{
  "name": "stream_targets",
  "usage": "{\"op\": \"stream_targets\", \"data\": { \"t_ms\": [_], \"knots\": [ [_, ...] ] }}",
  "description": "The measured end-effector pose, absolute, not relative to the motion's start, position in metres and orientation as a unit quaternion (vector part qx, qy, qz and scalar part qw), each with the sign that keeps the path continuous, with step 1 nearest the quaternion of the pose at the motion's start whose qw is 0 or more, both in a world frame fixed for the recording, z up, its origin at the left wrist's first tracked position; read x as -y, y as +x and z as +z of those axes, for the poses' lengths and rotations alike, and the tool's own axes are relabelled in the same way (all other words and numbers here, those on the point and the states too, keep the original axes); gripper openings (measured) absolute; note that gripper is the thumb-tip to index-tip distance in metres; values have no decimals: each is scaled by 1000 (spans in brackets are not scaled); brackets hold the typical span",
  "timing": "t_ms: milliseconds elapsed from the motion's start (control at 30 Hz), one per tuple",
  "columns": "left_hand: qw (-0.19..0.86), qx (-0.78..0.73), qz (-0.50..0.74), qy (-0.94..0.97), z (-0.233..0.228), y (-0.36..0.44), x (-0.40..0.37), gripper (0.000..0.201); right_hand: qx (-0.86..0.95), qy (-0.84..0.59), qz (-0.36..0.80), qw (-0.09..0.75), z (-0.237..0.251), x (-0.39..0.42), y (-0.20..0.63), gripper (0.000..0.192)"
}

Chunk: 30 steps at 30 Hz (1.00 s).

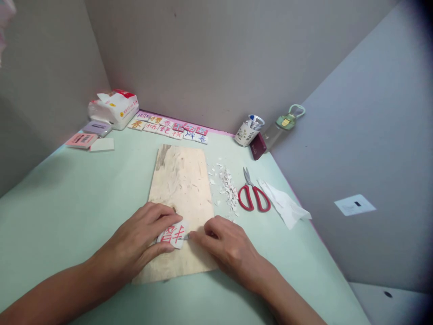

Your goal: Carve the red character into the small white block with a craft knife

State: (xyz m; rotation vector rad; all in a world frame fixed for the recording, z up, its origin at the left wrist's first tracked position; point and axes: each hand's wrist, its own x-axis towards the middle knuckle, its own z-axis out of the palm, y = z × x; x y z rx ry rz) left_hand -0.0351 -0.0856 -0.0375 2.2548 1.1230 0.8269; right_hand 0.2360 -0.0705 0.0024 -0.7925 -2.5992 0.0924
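A small white paper piece with a red character lies on a pale wooden board on the green table. My left hand presses the paper down from the left, fingers spread over its top and bottom edges. My right hand is closed around a thin blade-like tool whose tip touches the paper's right edge; most of the tool is hidden in the fist.
White paper scraps lie right of the board, then red-handled scissors and a crumpled tissue. At the back stand a tissue pack, a row of character cards, a cup and a bottle.
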Motion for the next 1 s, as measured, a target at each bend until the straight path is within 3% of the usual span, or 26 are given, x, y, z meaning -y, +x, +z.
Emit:
{"op": "stream_targets", "data": {
  "t_ms": [167, 300, 667, 833, 1000],
  "knots": [
    [246, -411, 296, 826, -39, -36, 85, 37, 948, -265, 34, 174, 6, 71, 236, 37],
    [245, -406, 296, 829, -40, -37, 84, 36, 959, -249, 9, 137, 12, 74, 233, 34],
    [248, -406, 305, 825, -40, -37, 83, 33, 960, -180, -96, 190, 12, 73, 233, 30],
    [253, -417, 303, 819, -38, -37, 86, 35, 921, -296, -34, 251, 7, 70, 245, 38],
    [205, -442, 313, 815, -38, -32, 92, 33, 918, -325, 50, 221, 9, 76, 246, 34]
  ]
}}
